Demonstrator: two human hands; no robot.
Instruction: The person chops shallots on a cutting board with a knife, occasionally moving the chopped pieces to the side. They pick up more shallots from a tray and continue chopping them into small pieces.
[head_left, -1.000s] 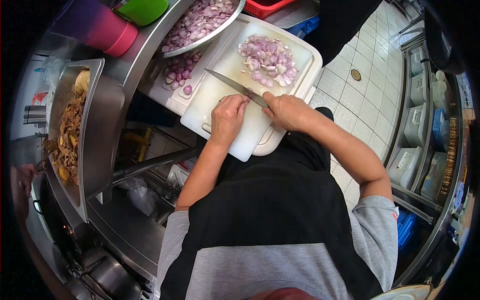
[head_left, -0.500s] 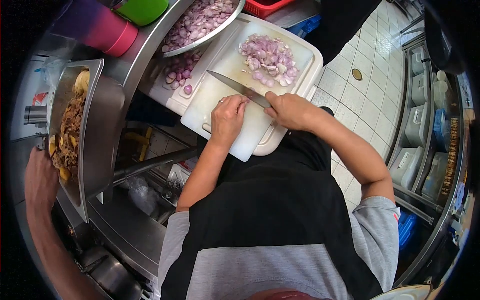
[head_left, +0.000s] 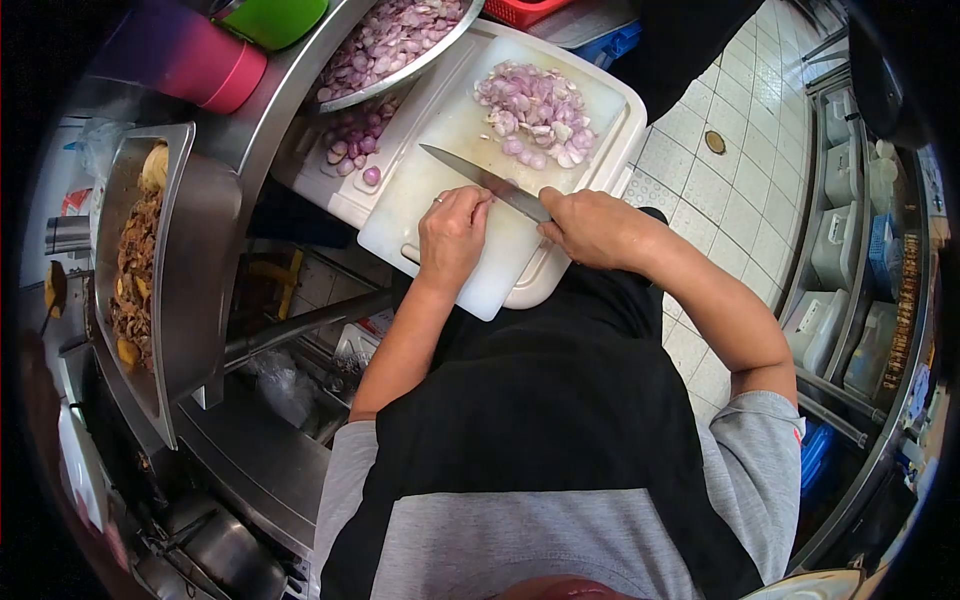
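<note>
A white cutting board lies on a pale lid-like tray. My right hand is wrapped round the handle of a knife, its blade pointing up-left across the board. Beside the blade, the fingers of my left hand are pinched together; a small reddish piece, probably shallot, shows at the fingertips, mostly hidden. Sliced shallots are heaped on the board's far part. Whole peeled shallots lie left of the board, partly under a metal bowl full of shallots.
A deep steel pan of cooked food stands at the left, near a pink and purple container. Behind the board is a red basket. A person's dark-clothed leg is at the back; shelves with bins line the right.
The other person's hand at the left has left the pan, and a utensil with yellow food and a white dish now show there. My right hand and the knife have shifted slightly.
</note>
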